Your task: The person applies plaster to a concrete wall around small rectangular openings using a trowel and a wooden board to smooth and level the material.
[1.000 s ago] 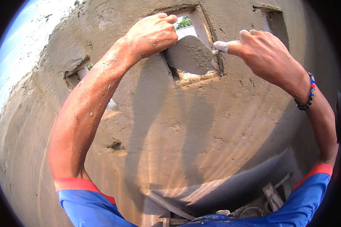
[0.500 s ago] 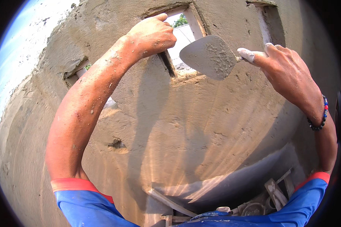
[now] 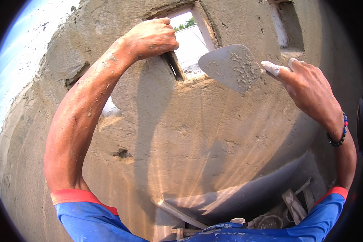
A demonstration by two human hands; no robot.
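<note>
My right hand (image 3: pixel 310 90) is closed round the handle of a pointed trowel (image 3: pixel 230 66). Wet grey mortar clings to the blade, which hangs just below and right of a small window opening (image 3: pixel 189 42) in the plastered wall. Pale coating covers the thumb and fingertip. My left hand (image 3: pixel 153 38) is closed at the opening's left side, over the upper end of a dark narrow strip (image 3: pixel 173 64), apparently wood. The strip slants down to the sill corner (image 3: pixel 185 83), with a thin bright gap beside it. My fingers' inner side is hidden.
Rough grey-brown plaster (image 3: pixel 181 133) fills most of the view. A second recess (image 3: pixel 288 30) lies at upper right, and a small hole (image 3: pixel 122 153) at lower left. Below, timber pieces (image 3: pixel 294 205) and a round container (image 3: pixel 270 222) sit in shade near my body.
The trowel and my right hand have moved slightly right and down. My left hand has shifted a little left, and a bright gap now shows beside the dark strip.
</note>
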